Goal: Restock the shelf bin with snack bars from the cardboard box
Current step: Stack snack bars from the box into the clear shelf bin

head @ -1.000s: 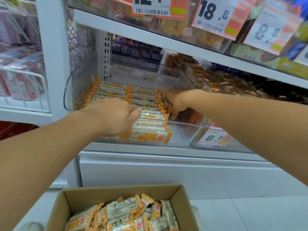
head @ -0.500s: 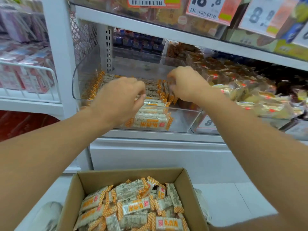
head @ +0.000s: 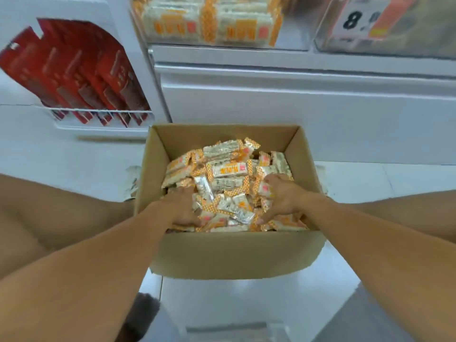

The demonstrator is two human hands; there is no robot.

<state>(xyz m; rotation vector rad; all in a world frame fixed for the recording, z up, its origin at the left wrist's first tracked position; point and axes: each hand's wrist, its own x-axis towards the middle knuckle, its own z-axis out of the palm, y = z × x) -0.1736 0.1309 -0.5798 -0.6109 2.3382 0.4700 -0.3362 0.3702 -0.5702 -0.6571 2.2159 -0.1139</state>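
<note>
- Two hands are down inside the cardboard box (head: 229,253), one on each side of the heap of snack bars (head: 229,183).
- The left hand (head: 181,208) lies palm down on the left part of the heap, its fingers spread and dug in among the wrappers; the fingertips are buried, so I cannot tell whether it has closed on a bar.
- The right hand (head: 281,197) lies on the right part of the heap, fingers spread and bent over several bars, thumb pointing toward the near wall of the box; whether it really grasps any of them cannot be told.
- Between the two hands a loose pile of bars lies crosswise, white wrappers with orange chequered ends.
- The box stands on the pale floor (head: 246,299) just in front of the white shelf base (head: 296,107), its flaps open and its bars reaching about up to the rim.
- Above, at the top edge of the view, the clear shelf bin (head: 293,35) already holds rows of the same bars, lying flat behind its front wall.
- Right of that bin another clear bin carries a price tag (head: 367,18) with a large 8.
- To the left, red packets (head: 81,70) stand slanted in a white wire rack (head: 103,114).
- Both bare forearms reach in from the lower corners of the view.
</note>
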